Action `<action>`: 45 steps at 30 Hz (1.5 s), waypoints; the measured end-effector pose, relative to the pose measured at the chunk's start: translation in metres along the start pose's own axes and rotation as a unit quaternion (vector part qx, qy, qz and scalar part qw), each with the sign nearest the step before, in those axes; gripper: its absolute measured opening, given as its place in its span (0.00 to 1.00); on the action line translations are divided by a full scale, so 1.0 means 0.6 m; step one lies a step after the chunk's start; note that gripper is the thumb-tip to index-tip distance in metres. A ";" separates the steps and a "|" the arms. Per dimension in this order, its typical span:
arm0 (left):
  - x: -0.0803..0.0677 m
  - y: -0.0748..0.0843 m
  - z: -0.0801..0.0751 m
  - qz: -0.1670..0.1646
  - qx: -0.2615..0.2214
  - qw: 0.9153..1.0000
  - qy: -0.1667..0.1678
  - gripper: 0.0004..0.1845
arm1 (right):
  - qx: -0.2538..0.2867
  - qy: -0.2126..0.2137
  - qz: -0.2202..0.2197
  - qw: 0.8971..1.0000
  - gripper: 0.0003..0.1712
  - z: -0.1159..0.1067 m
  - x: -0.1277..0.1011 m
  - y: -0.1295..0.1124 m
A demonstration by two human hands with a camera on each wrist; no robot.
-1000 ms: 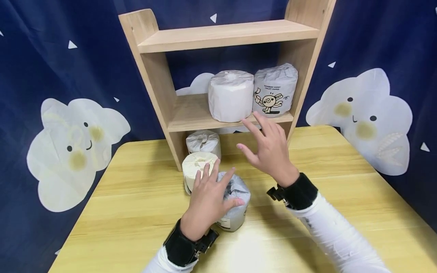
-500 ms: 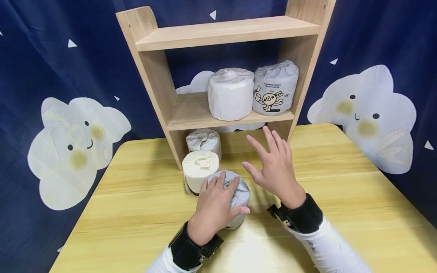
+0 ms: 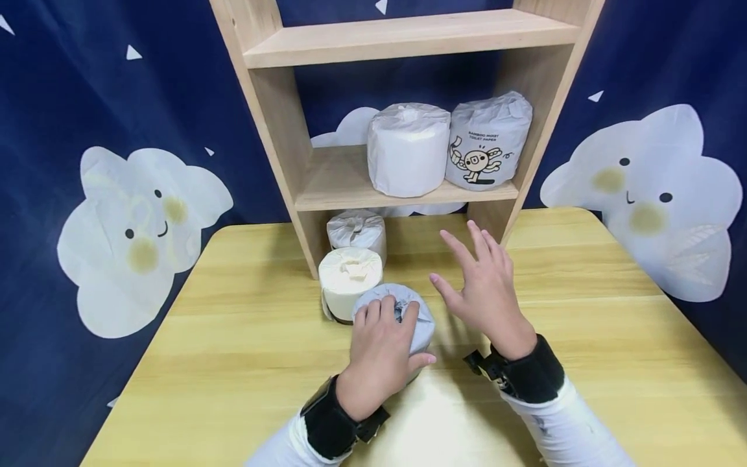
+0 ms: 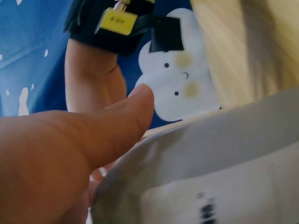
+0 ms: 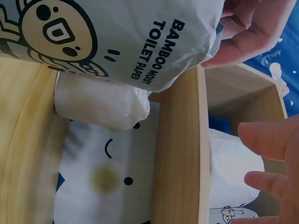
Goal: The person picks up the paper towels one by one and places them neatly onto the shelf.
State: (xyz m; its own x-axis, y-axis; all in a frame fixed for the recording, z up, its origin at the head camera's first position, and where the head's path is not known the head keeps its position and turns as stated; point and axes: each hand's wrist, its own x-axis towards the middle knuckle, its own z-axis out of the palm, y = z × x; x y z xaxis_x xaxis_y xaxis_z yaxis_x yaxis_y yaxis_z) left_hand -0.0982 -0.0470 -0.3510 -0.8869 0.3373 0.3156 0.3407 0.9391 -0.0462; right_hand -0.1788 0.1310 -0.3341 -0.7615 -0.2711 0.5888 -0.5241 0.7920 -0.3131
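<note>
navy cloud-print curtain, pale wood shelf, white wrapped rolls

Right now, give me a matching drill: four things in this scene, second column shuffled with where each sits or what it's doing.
Things:
1. left hand
2. right hand
3. cartoon-print roll
4. cream roll

Places or states:
A. on the shelf, at the right end
B. on the table, just in front of the shelf
C. fingers spread, holding nothing, above the table
D. gripping the grey-wrapped roll from above

Pairs: 1-D, 2-C, 3-A, 4-B
</note>
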 end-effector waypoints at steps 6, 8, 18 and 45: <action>-0.005 0.002 0.020 0.005 0.018 1.000 0.009 0.49 | 0.009 -0.010 0.004 1.000 0.39 0.002 0.002 0.006; -0.007 0.001 0.028 0.012 0.025 0.999 0.023 0.50 | 0.011 -0.016 0.006 1.000 0.39 0.003 0.002 0.007; -0.009 -0.003 0.058 0.042 0.023 0.993 0.111 0.43 | 0.024 -0.026 0.012 0.999 0.39 0.005 0.005 0.013; 0.004 -0.012 0.081 0.061 0.019 0.986 0.157 0.30 | 0.071 -0.035 0.021 0.997 0.38 -0.006 0.007 0.021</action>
State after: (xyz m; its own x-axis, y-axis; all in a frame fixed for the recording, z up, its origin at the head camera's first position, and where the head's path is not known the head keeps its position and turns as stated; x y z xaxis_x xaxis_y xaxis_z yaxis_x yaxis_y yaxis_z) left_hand -0.1178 -0.0497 -0.3961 -0.6976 0.4162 0.5832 0.4216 0.8966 -0.1355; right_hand -0.1870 0.1418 -0.3330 -0.8060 -0.2814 0.5207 -0.5366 0.7187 -0.4422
